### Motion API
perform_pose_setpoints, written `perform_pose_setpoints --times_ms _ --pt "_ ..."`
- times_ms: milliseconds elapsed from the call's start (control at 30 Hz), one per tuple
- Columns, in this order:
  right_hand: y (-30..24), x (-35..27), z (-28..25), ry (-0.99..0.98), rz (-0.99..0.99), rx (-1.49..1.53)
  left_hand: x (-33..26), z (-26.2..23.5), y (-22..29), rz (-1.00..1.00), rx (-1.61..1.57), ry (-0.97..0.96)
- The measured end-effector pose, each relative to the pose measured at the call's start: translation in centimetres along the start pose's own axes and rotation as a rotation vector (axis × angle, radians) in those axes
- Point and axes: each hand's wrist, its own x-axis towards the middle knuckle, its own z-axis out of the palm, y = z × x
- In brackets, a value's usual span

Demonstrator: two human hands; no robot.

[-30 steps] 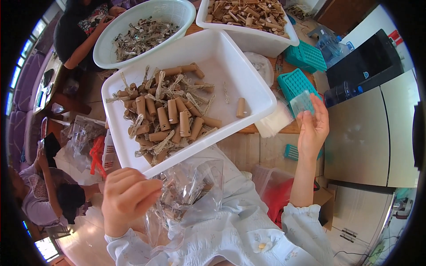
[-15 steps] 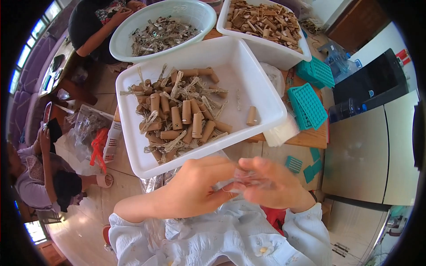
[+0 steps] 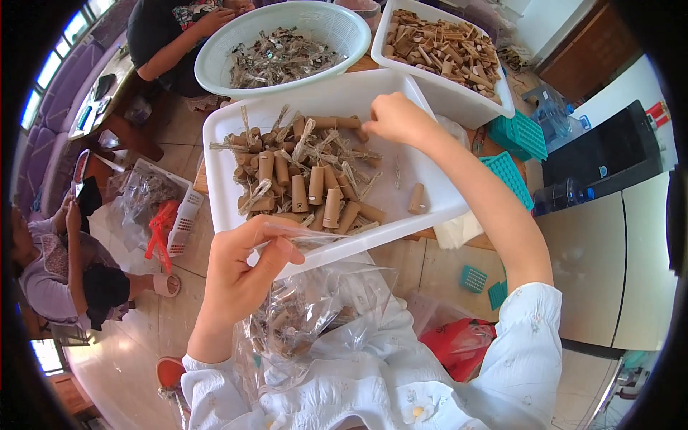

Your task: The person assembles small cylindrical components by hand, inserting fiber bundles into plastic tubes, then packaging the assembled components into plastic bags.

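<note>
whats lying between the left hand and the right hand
In the head view, a heap of brown tubes with pale strands lies between the left hand and the right hand, inside the white tray.

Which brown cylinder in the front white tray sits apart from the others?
The lone cylinder near the right end of the tray; the rest form a heap at left.

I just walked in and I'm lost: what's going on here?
A person's left hand pinches a thin clear plastic bag near the close rim of a white tub. Their right hand reaches into the tub at the edge of a pile of brown cylinders with looped cords; whether it grips one is unclear. One cylinder lies apart, to the pile's right. A larger clear bag lies nearer the person.
</note>
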Motion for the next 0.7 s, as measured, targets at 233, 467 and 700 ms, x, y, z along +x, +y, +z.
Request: perform_pose_setpoints --times_ms 233,467,700 --pt "-0.4 3.4 3.7 -0.101 0.011 -0.222 -0.7 -1.4 -1.0 0.04 -0.019 -0.01" --pt "0.3 0.5 -0.5 -0.244 0.185 0.487 -1.0 -2.0 -1.4 0.027 -0.103 -0.019" --pt "-0.2 -3.2 -4.3 -0.1 0.165 1.083 -1.0 -1.8 -1.3 0.031 -0.158 -0.088"
